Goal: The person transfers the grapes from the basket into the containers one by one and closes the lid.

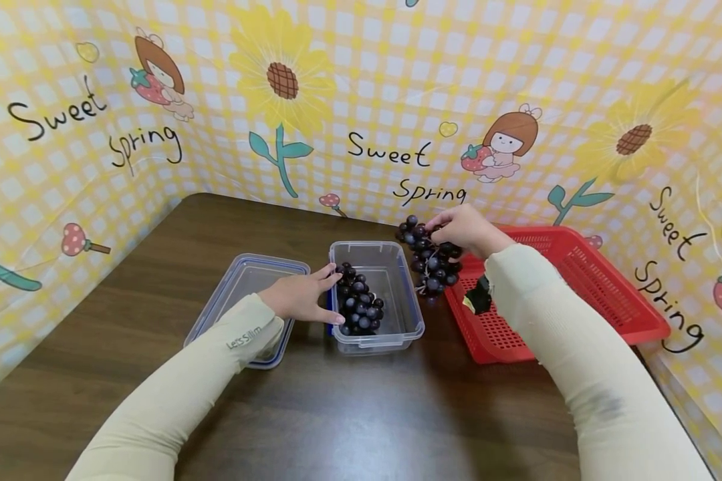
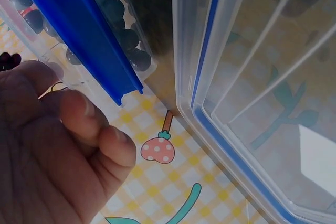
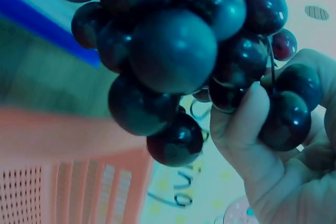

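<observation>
My right hand point(image 1: 466, 230) pinches the stem of a bunch of dark grapes point(image 1: 431, 262), which hangs between the clear box and the red basket. In the right wrist view the grapes point(image 3: 173, 51) hang beside the thumb and fingers. Another bunch of dark grapes point(image 1: 359, 304) lies in the left part of the clear plastic box point(image 1: 391, 339). With thumb and fingers spread, my left hand point(image 1: 301, 295) touches the left rim of this box. The left wrist view shows the hand point(image 2: 68, 129) beside the box's blue side latch point(image 2: 79, 30).
A clear lid point(image 1: 243, 274) with a blue seal lies left of the box, partly under the left forearm. On the right stands a red perforated basket point(image 1: 577, 321), with a small black and yellow object point(image 1: 478, 296) by the right cuff. A patterned cloth point(image 1: 361, 100) borders the wooden table point(image 1: 349, 414).
</observation>
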Demonstrator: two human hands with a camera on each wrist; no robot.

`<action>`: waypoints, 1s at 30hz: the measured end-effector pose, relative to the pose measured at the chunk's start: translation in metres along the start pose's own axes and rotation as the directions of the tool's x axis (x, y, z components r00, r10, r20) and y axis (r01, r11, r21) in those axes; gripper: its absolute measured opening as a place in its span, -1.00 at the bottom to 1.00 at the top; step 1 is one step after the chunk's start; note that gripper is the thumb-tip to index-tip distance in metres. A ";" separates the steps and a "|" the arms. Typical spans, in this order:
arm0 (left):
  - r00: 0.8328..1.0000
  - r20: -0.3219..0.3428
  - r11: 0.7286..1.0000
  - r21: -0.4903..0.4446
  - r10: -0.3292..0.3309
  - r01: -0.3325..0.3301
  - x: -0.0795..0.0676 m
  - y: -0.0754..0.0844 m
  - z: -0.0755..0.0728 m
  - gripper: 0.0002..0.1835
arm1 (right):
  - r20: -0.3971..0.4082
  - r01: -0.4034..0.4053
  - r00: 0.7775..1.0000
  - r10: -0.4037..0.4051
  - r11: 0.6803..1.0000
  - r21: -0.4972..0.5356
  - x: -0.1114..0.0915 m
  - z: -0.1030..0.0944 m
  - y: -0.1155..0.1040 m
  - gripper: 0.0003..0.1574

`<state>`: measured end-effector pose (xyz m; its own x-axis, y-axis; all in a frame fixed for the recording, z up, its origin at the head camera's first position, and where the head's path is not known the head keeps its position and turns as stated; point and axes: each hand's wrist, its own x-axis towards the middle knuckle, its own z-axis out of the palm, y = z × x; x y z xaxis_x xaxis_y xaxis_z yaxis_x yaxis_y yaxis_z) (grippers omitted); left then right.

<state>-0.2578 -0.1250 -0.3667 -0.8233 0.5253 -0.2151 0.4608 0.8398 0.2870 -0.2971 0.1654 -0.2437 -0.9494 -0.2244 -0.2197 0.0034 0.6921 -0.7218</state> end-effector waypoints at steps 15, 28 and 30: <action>1.000 -0.001 1.000 -0.001 -0.002 0.002 -0.001 0.000 0.000 0.01 | -0.060 0.024 0.998 -0.016 0.991 0.129 0.011 0.046 -0.007 -0.64; 1.000 0.008 1.000 -0.013 -0.010 0.010 -0.001 0.001 0.000 0.01 | -0.130 -0.033 0.989 0.071 0.962 0.272 0.011 0.073 0.012 -0.65; 1.000 0.006 1.000 -0.015 -0.005 0.005 -0.001 0.001 0.000 0.00 | -0.138 -0.033 0.988 0.073 0.961 0.274 0.010 0.076 0.014 -0.66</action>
<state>-0.2565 -0.1246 -0.3658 -0.8236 0.5220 -0.2219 0.4518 0.8403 0.2997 -0.2831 0.1210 -0.3059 -0.9808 -0.0766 -0.1794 0.1206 0.4842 -0.8666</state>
